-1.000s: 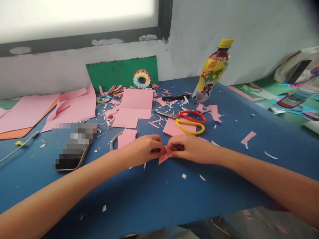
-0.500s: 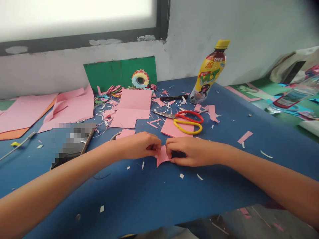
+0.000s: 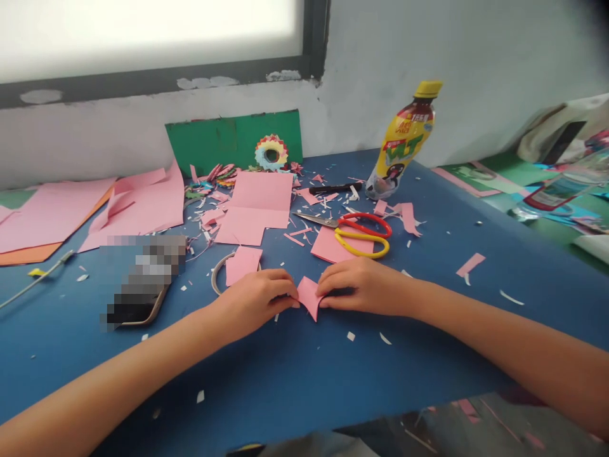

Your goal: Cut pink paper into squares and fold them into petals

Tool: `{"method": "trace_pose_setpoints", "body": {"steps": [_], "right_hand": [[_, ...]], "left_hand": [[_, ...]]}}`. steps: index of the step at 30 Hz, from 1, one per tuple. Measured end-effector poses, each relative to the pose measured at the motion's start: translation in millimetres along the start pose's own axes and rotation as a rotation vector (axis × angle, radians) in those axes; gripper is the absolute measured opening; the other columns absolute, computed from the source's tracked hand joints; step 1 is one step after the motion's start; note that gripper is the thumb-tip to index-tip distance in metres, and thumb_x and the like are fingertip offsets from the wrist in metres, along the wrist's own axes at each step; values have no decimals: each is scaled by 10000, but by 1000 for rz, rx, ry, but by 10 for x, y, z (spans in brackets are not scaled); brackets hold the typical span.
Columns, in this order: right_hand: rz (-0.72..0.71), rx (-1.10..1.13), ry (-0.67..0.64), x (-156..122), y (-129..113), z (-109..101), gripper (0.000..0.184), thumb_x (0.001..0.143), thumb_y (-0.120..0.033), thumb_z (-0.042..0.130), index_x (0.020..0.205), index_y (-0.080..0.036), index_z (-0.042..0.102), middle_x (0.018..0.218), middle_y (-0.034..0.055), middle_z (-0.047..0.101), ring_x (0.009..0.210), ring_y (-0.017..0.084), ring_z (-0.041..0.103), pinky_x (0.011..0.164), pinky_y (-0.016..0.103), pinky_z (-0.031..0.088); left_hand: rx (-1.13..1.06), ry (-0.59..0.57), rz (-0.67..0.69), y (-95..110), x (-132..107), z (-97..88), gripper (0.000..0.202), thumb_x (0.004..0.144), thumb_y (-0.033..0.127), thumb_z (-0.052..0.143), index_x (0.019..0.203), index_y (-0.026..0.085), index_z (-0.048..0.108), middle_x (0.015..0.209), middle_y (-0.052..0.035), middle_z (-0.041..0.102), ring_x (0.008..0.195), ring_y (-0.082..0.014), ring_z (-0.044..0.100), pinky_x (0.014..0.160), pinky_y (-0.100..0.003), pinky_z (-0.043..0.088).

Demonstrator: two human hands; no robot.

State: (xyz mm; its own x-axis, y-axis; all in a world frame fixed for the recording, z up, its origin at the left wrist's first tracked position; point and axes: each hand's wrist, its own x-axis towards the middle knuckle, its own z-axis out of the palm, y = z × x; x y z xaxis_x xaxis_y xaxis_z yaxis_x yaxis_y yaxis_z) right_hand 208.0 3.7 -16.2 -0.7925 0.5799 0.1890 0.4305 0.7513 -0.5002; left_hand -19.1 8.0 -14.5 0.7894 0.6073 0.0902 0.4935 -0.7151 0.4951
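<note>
Closest to me is the blue table [image 3: 304, 374], w/ white & pink snippets scattered all over it. Just past the bare stretch, my left hand [image 3: 252, 298] and right hand [image 3: 361, 285] meet on a small folded pink paper [image 3: 310, 296]. It lies approx mid-table, flat, w/ its point toward me. Left fingertips are pinched on its left edge, right fingertips on the right edge, pressing it down; both grips are closed on it. I judge it v. light and thin: it'd crease easily, tear if tugged, and slide on the smooth top. Best held at the edges near the fold w/ fingertip pads, not mid-sheet. Just behind the left hand is a small pink square [image 3: 242, 263], w/ a phone [image 3: 143, 279] further left. Behind the right hand, scissors [image 3: 364, 233] w/ red & yellow handles sit on another pink piece. Further back are a big pink sheet [image 3: 254, 206], a black marker [image 3: 333, 188] and a drink bottle [image 3: 404, 143] w/ yellow cap. At the wall, a green card [image 3: 233, 139] has a multicolour paper ring [image 3: 271, 152] in front of it
</note>
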Motion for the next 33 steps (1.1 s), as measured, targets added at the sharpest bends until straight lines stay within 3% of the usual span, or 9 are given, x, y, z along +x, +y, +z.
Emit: {"method": "trace_pose_setpoints", "body": {"steps": [7,13,20,26,33], "right_hand": [[-31,-138,85,6,-1,50,179,858,-200,498,847,-166,674,882,56,649,787,137,605,715,240,475],[-20,-140,169,1,-43,100,182,839,-189,523,969,-142,641,887,69,670,817,163,616,739,270,486],[65,-38,213,35,-58,145,141,811,-187,556,890,-153,667,854,56,670,780,145,615,704,244,473],[382,28,250,44,-159,123,76,696,-197,666,765,-175,645,687,-3,654,624,120,589,574,217,433],[343,-52,249,35,-169,137,87,720,-237,661,741,-156,642,757,26,648,698,136,576,636,239,421]], "left_hand": [[-176,199,-40,79,-10,87,89,799,131,559,776,166,638,828,-19,640,732,-114,601,683,-195,468],[-221,237,-46,98,14,199,129,791,82,527,813,168,620,842,-27,643,765,-125,603,709,-225,475],[-280,323,-187,121,46,275,139,750,114,597,884,154,593,785,-15,641,703,-120,605,648,-220,485],[-109,271,-193,111,36,248,26,769,179,606,767,173,632,759,-11,614,667,-123,564,590,-220,439],[-112,272,-165,98,26,258,38,774,160,603,761,168,638,776,-15,614,705,-125,565,636,-226,440]]}}
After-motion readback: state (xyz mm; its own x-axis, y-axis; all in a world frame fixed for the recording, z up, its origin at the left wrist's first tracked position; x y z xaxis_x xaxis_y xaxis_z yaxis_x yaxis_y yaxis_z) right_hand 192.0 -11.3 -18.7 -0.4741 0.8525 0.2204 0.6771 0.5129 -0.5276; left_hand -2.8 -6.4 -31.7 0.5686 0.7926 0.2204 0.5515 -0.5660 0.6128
